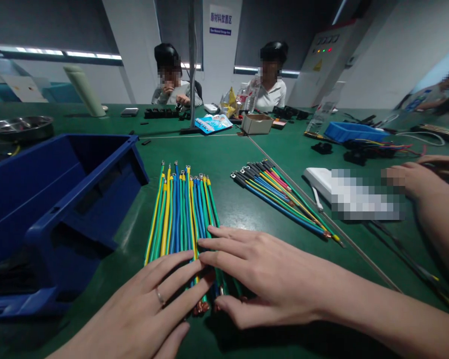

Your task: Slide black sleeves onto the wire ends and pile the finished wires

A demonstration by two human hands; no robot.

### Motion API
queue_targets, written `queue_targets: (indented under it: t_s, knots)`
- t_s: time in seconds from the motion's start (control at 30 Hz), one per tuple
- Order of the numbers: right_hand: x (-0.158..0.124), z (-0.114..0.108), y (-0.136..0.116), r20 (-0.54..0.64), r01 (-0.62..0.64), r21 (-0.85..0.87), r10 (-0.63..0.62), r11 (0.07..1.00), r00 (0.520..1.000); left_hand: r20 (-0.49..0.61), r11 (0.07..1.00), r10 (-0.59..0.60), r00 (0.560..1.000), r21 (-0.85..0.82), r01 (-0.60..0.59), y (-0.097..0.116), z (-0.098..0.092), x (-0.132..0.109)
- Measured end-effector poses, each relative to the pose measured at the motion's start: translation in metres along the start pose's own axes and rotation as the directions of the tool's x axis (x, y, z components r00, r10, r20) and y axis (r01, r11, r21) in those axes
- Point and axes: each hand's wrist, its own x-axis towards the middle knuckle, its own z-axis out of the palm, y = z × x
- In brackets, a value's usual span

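Cables (177, 214), head view: near-centre row already side by side, far tips not yet level; second bundle (279, 194), to the right, loosely fanned. Left hand (145, 299) and right hand (254, 264) lie across row's near part, fingers extended, unclenched.

I see the left hand (145, 294) and right hand (262, 271) over cables (182, 214), lower centre. A blue bin (97, 194) stands left.

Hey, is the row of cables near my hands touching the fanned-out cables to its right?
Apart. The head view shows bare green table between the row of cables and the fanned-out cables.
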Motion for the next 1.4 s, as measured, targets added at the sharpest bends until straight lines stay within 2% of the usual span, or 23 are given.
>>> queue_targets:
  t_s: [0.13,0.2,0.3,0.37,0.43,0.5,0.57,0.63,0.7,0.8,0.93,1.07,1.17,1.3,1.4]
  knots:
    - [0.001,0.002,0.007,-0.089,0.073,-0.023,-0.075,0.997,0.993,-0.053,0.999,0.031,0.998,0.012,-0.031,-0.002,0.004,0.002]
    - [0.0,0.0,0.01,-0.185,0.091,-0.003,-0.09,0.996,0.979,-0.122,1.0,0.021,0.992,0.007,-0.02,-0.002,0.007,0.001]
    - [-0.001,-0.006,0.012,-0.39,0.026,0.082,0.008,0.996,0.921,-0.164,1.0,0.009,0.986,0.026,-0.005,-0.002,0.01,-0.003]
    - [-0.002,-0.012,0.012,-0.444,-0.009,0.208,0.102,0.978,0.89,-0.128,0.999,0.03,0.991,0.047,-0.024,-0.002,0.009,-0.004]
    - [-0.002,-0.016,0.015,-0.39,-0.004,0.424,0.187,0.906,0.902,-0.099,0.997,0.033,0.995,0.07,-0.026,-0.003,0.008,-0.004]
    - [-0.001,-0.016,0.021,-0.288,-0.021,0.667,0.284,0.744,0.915,-0.091,0.994,0.048,0.995,0.099,-0.039,-0.003,0.006,-0.002]
    - [0.003,-0.012,0.029,-0.203,-0.056,0.818,0.379,0.573,0.903,-0.09,0.99,0.086,0.992,0.121,-0.075,-0.003,0.003,0.0]
    - [0.006,-0.004,0.037,-0.152,-0.088,0.876,0.446,0.474,0.882,-0.077,0.987,0.117,0.99,0.121,-0.107,-0.002,0.001,0.002]
    - [0.01,0.003,0.044,-0.101,-0.106,0.918,0.484,0.381,0.869,-0.072,0.991,0.093,0.993,0.104,-0.085,0.0,-0.001,0.003]
    - [0.011,0.009,0.048,-0.018,-0.107,0.97,0.503,0.218,0.864,-0.072,0.997,0.031,0.997,0.07,-0.026,0.001,-0.003,0.002]
    - [0.01,0.008,0.05,0.032,-0.069,0.996,0.519,0.053,0.854,-0.027,0.998,0.041,0.999,0.049,-0.04,0.002,-0.008,0.002]
    - [0.011,0.006,0.051,0.063,-0.055,0.998,0.533,-0.032,0.844,0.1,0.999,0.03,0.995,0.036,-0.034,0.004,-0.018,0.007]
    - [0.012,0.003,0.05,0.101,-0.08,0.995,0.533,-0.062,0.84,0.15,0.999,0.033,0.988,-0.001,-0.034,0.005,-0.024,0.01]
    - [0.009,-0.003,0.049,0.155,-0.156,0.987,0.563,-0.047,0.812,0.203,0.998,0.059,0.977,-0.044,-0.051,0.005,-0.026,0.011]
    - [0.006,-0.006,0.049,0.207,-0.262,0.965,0.611,0.0,0.764,0.225,0.997,0.05,0.973,-0.063,-0.037,0.006,-0.026,0.008]
